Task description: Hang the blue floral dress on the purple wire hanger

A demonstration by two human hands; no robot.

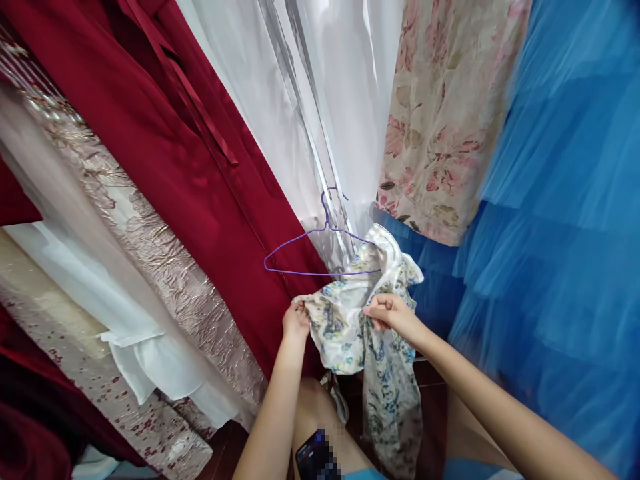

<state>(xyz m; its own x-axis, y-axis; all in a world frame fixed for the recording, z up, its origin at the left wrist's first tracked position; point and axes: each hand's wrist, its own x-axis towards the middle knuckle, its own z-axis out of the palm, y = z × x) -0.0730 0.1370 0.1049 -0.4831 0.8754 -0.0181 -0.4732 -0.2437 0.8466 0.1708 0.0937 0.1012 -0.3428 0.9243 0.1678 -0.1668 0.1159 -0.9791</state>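
A white garment with a blue and yellow floral print point(343, 333) hangs partly on a purple wire hanger point(300, 270). Its right shoulder sits over the hanger's right end, while the left end of the hanger is bare. My left hand point(297, 319) pinches the garment's left edge, below the hanger. With its fingers closed, my right hand point(390, 313) grips the cloth near the middle of the garment. The lower part of the garment drapes down below my right hand. The hanger's hook stands upright in front of white cloth with long pale strips.
Long garments hang all round: a dark red one point(200, 167), a white one point(345, 80), a pink floral one point(445, 133) and a tiered blue tulle one point(560, 200). More pale and patterned garments hang at left. A phone point(310, 457) rests on my leg.
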